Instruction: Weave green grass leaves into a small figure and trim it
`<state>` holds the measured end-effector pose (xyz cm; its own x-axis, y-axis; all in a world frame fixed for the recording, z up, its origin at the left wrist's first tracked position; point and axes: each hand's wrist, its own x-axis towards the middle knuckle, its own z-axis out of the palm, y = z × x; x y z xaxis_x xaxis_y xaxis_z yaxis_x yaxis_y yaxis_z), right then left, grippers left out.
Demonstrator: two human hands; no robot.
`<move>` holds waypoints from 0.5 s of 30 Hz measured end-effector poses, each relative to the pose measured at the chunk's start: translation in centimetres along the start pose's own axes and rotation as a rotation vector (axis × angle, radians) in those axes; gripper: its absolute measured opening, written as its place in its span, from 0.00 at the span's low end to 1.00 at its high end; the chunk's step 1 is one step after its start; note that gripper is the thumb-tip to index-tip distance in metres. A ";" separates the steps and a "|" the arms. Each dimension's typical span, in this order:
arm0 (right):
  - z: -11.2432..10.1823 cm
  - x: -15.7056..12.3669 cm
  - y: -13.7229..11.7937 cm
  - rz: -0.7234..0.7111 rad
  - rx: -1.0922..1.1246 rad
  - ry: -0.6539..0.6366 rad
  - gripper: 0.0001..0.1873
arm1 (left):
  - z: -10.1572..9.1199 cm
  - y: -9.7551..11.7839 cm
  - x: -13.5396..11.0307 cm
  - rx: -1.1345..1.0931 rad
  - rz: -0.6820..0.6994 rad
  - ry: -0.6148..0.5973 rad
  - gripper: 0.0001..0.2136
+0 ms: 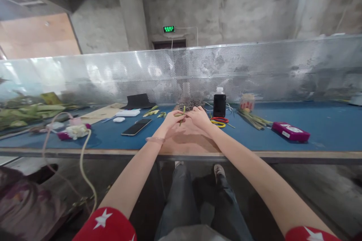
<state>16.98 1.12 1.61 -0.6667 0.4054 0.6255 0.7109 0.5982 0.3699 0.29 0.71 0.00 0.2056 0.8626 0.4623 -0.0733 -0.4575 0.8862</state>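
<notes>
Here, a thin green stalk point(183, 114) stands nearly upright over the middle of the blue table point(325, 120), pinched between both hands. The left hand point(172, 119) and right hand point(199, 116) both close on it. Red and yellow rings point(219, 121) and a dark bottle point(219, 104) sit just beside the right hand, and a smartphone point(136, 127) lies to the left.

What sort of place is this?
Probably a workshop or small factory: bare concrete walls, a blue workbench backed by a perforated metal screen, plant stems lying on it. The left hand and right hand pinch a green stem.
</notes>
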 end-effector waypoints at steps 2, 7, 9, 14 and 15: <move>-0.1 0.0 0.0 -0.001 0.000 -0.004 0.12 | 0.1 0.2 -0.1 0.013 -0.007 0.012 0.13; -0.3 0.2 -0.3 0.030 0.013 -0.045 0.13 | 0.0 0.1 0.1 0.118 -0.024 0.029 0.12; -0.3 0.3 -0.4 0.061 0.019 -0.056 0.14 | -0.1 0.0 0.2 0.154 -0.027 0.039 0.13; -0.7 0.1 -0.1 0.051 0.049 -0.091 0.14 | -0.2 -0.2 0.1 0.140 -0.024 0.028 0.13; -0.9 0.0 0.0 0.047 0.075 -0.112 0.13 | -0.2 -0.2 0.0 0.144 -0.029 0.015 0.14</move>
<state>17.22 0.53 2.20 -0.6566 0.5067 0.5587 0.7262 0.6247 0.2869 0.09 0.82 -0.15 0.1910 0.8786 0.4378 0.0737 -0.4575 0.8861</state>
